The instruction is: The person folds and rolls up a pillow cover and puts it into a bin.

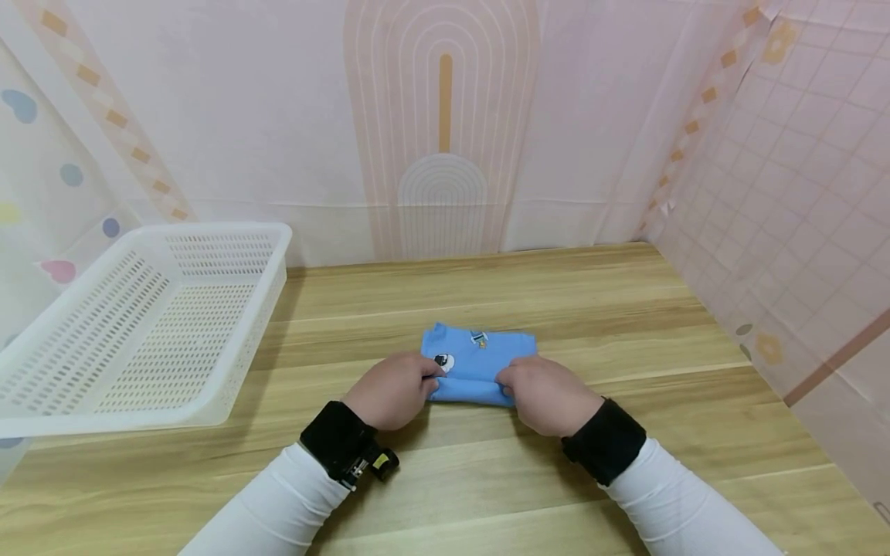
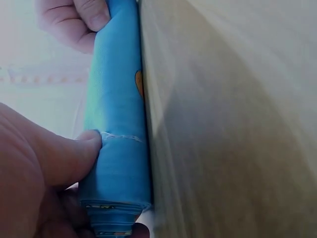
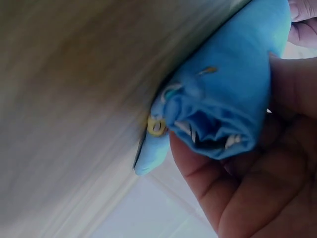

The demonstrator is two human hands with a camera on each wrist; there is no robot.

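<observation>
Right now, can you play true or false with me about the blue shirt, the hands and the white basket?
1. Both hands grip the folded blue shirt. True: the left hand and the right hand each hold one end of it.
2. The shirt is inside the white basket. False: it lies on the wooden table, to the right of the basket.
3. The basket has little holes in its walls. True.
4. The shirt is spread out flat and open. False: it is folded into a small thick bundle, with layers showing at its end in the right wrist view.
5. The person wears red sleeves. False: the sleeves are white, with black wristbands.
</observation>
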